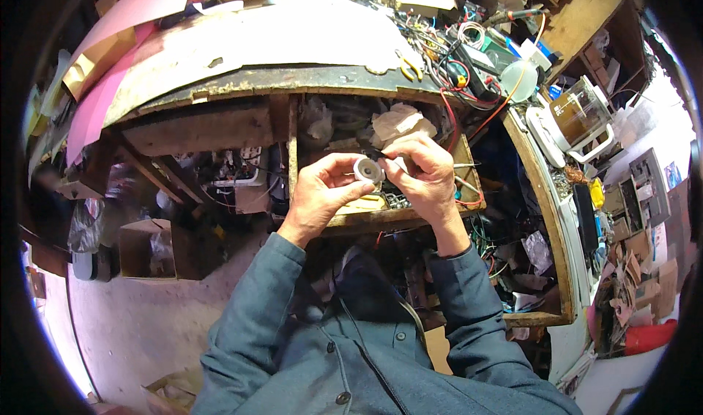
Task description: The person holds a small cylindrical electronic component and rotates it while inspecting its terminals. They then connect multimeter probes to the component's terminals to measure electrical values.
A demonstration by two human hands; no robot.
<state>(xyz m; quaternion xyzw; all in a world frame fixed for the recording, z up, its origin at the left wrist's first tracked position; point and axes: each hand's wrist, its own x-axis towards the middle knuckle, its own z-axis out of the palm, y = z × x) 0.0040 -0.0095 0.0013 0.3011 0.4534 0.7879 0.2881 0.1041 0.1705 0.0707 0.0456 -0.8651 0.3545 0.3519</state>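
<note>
Over an open wooden drawer, my left hand pinches a small round, whitish ring-shaped part between thumb and fingers. Its face, with a darker centre, is turned up towards me. Close on the other side, my right hand has its fingers curled and pressed together. A small dark piece shows by its fingertips, too small to name; whether the right fingers grip it or the ring's edge is hard to see. Crumpled whitish paper lies in the drawer behind my hands, and a yellow item lies below them.
Behind the drawer runs a worn workbench with yellow-handled pliers near its edge. Tangled wires crowd the bench's right end. Further right stands a clear jug with a white handle. An open cardboard box sits at lower left.
</note>
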